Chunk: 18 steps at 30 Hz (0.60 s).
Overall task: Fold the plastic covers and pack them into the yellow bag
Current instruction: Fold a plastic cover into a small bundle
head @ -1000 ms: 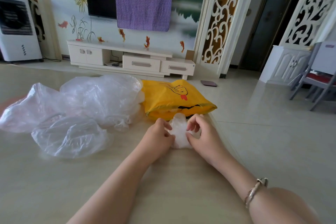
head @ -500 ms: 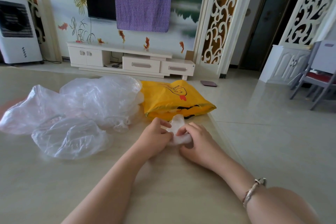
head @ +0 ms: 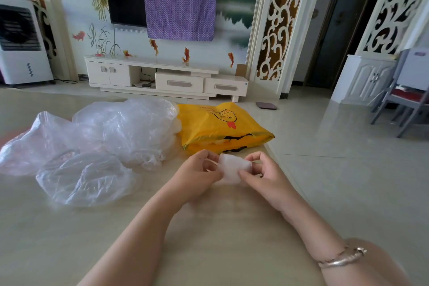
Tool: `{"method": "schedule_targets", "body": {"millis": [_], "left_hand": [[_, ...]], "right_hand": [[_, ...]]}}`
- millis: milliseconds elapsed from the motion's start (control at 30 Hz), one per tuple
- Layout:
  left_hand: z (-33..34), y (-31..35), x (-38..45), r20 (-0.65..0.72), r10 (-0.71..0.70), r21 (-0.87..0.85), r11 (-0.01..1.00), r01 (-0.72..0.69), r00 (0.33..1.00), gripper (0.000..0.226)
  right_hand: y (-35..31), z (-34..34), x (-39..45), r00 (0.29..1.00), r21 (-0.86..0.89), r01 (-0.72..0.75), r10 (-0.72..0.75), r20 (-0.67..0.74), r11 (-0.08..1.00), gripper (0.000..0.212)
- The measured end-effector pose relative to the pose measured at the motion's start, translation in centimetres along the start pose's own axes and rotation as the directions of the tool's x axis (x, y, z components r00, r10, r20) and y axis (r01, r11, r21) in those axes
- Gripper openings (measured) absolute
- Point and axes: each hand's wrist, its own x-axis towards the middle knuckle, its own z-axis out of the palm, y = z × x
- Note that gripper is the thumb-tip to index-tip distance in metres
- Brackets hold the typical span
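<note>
A small folded plastic cover (head: 234,166), white and bunched, is pinched between both hands just above the beige table. My left hand (head: 197,175) grips its left side, my right hand (head: 262,173) its right side. Right behind them lies the yellow bag (head: 218,126) with a chicken print, its dark-edged mouth facing me at the table's right edge. Loose clear plastic covers are heaped to the left: a big pile (head: 130,127) and a smaller one (head: 86,179) nearer me.
The table (head: 209,239) ends just right of my right hand, with tiled floor beyond. A white TV cabinet (head: 162,76) stands at the back wall, an air cooler (head: 21,42) at far left, a chair (head: 404,100) at far right.
The cover has been folded down from an upright tuft pressed on the table into a compact pad, and both hands have lifted it slightly toward the bag.
</note>
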Motion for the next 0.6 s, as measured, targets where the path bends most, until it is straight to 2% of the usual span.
{"method": "schedule_targets", "body": {"millis": [133,233,533,600], "left_hand": [[0.2,-0.5,0.3,-0.025,-0.049,0.001,0.999,0.049,0.998,0.012],[0.3,-0.6,0.6,-0.087,-0.073,-0.001,0.997,0.073,0.994,0.018],[0.9,-1.0,1.8,-0.197,-0.131,0.170,0.971,0.165,0.972,0.024],[1.1,-0.9,2.0,-0.217,-0.125,0.249,0.952,0.178,0.968,0.026]], "right_hand": [[0.6,0.2,0.6,1.000,0.016,0.025,-0.025,-0.011,1.000,0.011],[1.2,0.7,1.4,0.997,-0.057,0.073,-0.075,-0.019,0.996,0.004],[1.7,1.6,2.5,0.990,-0.321,0.053,-0.092,-0.109,0.946,0.014],[1.7,1.8,2.6,0.988,-0.373,0.047,-0.097,-0.117,0.927,0.022]]}}
